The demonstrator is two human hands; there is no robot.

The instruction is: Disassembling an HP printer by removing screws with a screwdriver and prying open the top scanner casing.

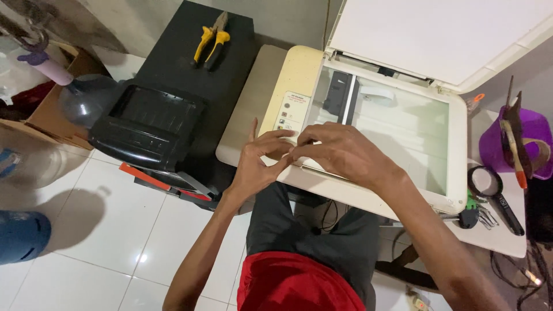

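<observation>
A cream flatbed printer-scanner (299, 75) rests in front of me with its lid (438, 34) raised and the glass bed (403, 126) exposed. My left hand (259, 164) and my right hand (340, 152) meet at the scanner's near left corner, fingertips pinched together over the front edge beside the control panel (290, 112). Whatever small thing sits between the fingers is hidden. My knees in dark shorts are under the scanner.
A black printer part (150, 124) lies to the left on a black box, with yellow-handled pliers (210, 40) further back. On the right are a purple tub (518, 144) with tools, a magnifying glass (489, 184) and keys (475, 216). White floor tiles lie below left.
</observation>
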